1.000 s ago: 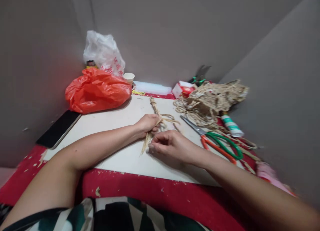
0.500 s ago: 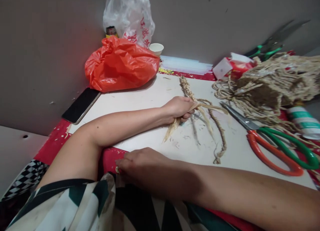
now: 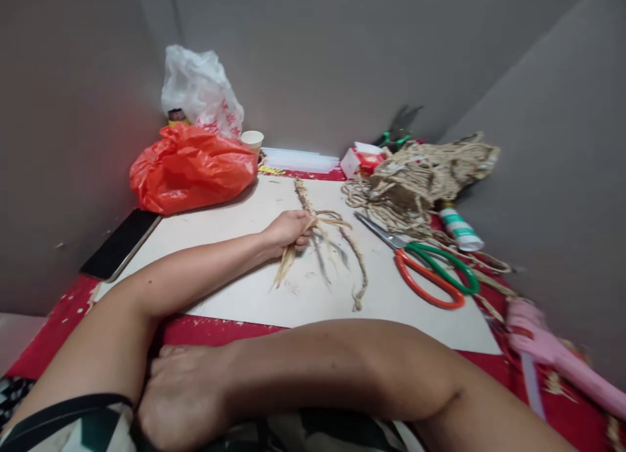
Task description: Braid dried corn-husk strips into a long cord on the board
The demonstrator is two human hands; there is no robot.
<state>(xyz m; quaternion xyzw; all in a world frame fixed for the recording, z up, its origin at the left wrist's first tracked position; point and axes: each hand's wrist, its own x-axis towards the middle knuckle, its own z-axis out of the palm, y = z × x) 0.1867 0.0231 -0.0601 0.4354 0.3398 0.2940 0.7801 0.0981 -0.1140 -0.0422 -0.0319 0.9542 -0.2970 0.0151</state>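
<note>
My left hand (image 3: 288, 233) is closed round a braid of pale straw-like strands (image 3: 302, 194) on the white board (image 3: 264, 299). The braid's knobbly upper end points away from me. Loose strands (image 3: 284, 266) hang out below the fist, and others stick out to the right. A thin twisted cord (image 3: 359, 263) with a knotted end curves down beside it. My right hand (image 3: 183, 390) is drawn back close to my lap, near the left elbow. Its fingers are curled in, and the tips are hidden. Scissors (image 3: 384, 230) with orange and green handles lie to the right.
An orange plastic bag (image 3: 195, 171), a phone (image 3: 122, 243) and a white cup (image 3: 252, 139) stand left. At the right are a heap of tan cord (image 3: 425, 171), a green-and-white roll (image 3: 462, 229) and a pink glue gun (image 3: 538, 334). Grey walls enclose the red-covered table (image 3: 210, 330).
The view has turned to the right and now takes in the pink glue gun. My right hand has drawn back toward my body. My left hand keeps its hold on the braid.
</note>
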